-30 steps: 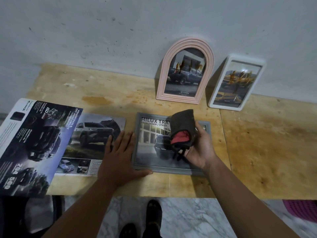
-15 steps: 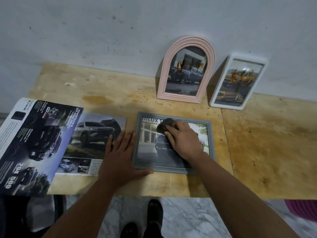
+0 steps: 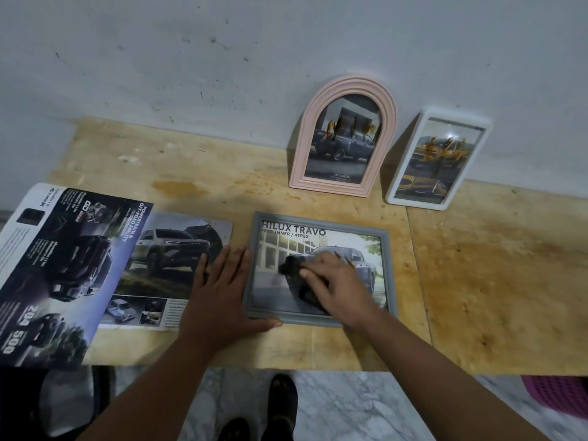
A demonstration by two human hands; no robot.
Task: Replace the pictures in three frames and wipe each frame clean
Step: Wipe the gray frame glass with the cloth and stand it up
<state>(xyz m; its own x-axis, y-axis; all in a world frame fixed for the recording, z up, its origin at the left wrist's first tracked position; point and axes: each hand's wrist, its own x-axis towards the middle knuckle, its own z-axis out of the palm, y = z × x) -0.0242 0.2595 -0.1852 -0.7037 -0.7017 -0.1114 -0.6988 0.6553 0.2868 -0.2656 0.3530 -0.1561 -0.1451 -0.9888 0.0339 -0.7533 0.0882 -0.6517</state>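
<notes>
We see only part of the dark cloth [image 3: 291, 268]; the right hand [image 3: 337, 283] covers the rest and hides the middle of the grey frame [image 3: 389, 265]. The brochure [image 3: 57, 268] is cut off at the left edge. The purple basket [image 3: 560, 393] is cut off at the right edge. The brochure's small print is illegible.

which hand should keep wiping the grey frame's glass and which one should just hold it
Right. The right hand already presses the dark cloth on the grey frame glass. The left hand lies flat at the frame's left edge, thumb along its near rim, well placed to steady it.
</notes>
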